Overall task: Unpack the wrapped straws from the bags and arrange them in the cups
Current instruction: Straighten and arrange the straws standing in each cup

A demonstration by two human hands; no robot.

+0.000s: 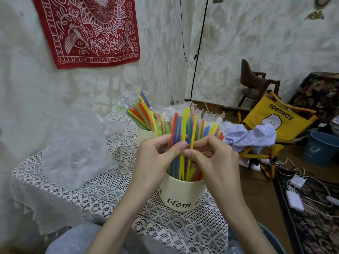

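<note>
The near cup (181, 194) stands on the lace-covered table (102, 195), close to its right edge; a crumpled clear bag (77, 149) lies well to the left. Both the left hand (156, 158) and the right hand (212, 160) pinch upright wrapped straws (185, 129) that stand in this cup. The straws are multicoloured, each in a clear sleeve. A second filled cup (145, 133) stands behind.

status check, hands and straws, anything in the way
Left hand and right hand both pinching wrapped straws standing in near cup. Far cup already filled. Clear plastic bag lies left, not in the way.
</note>
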